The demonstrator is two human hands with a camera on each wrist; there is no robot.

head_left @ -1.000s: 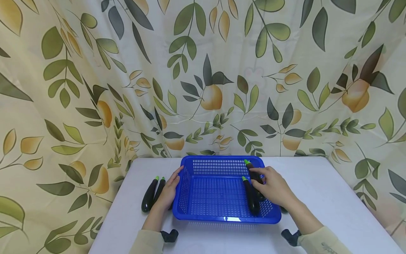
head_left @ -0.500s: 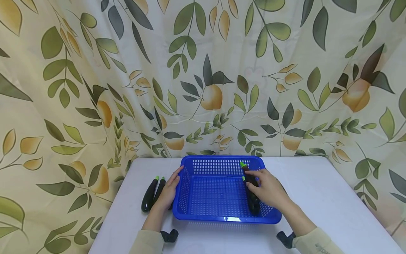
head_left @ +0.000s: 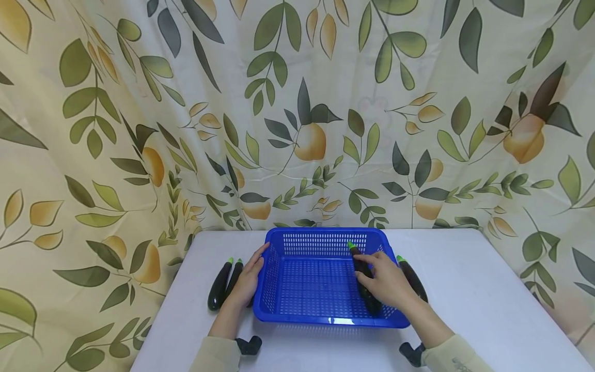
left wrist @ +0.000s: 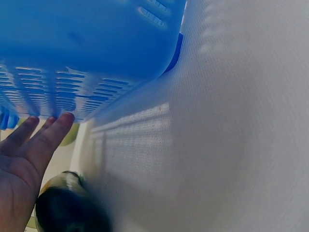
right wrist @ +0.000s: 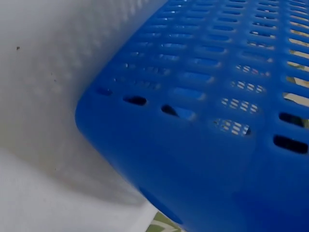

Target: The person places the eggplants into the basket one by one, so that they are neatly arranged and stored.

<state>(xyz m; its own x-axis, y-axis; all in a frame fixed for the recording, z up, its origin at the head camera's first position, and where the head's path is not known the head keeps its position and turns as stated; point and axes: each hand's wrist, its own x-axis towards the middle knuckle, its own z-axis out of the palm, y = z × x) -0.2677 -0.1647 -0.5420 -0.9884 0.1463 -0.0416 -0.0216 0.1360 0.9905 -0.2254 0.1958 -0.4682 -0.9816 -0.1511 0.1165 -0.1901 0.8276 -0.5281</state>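
Note:
In the head view a blue plastic basket (head_left: 302, 321) stands on the white table. My right hand (head_left: 386, 279) is inside its right part, thumb and fingers pinching a dark eggplant (head_left: 360, 266) with a green tip. A second eggplant in the basket is hidden behind the hand and the held one. My left hand (head_left: 246, 281) rests against the basket's left side. In the left wrist view its straight fingers (left wrist: 48, 137) touch the slotted wall (left wrist: 67, 89). The right wrist view shows only the basket's outer wall (right wrist: 169, 145) and table; the hand is out of sight there.
Left of the basket lie two eggplants (head_left: 219, 287), partly behind the left hand, with a dark bit of another beside the wrist. Another eggplant (head_left: 412, 278) lies just outside the basket's right wall. A leaf-patterned curtain (head_left: 316, 181) hangs behind the table (head_left: 465, 289).
My right hand has moved left with the eggplant, covering the one lying in the basket. The eggplant outside the right wall has come into view. The left hand has stayed put.

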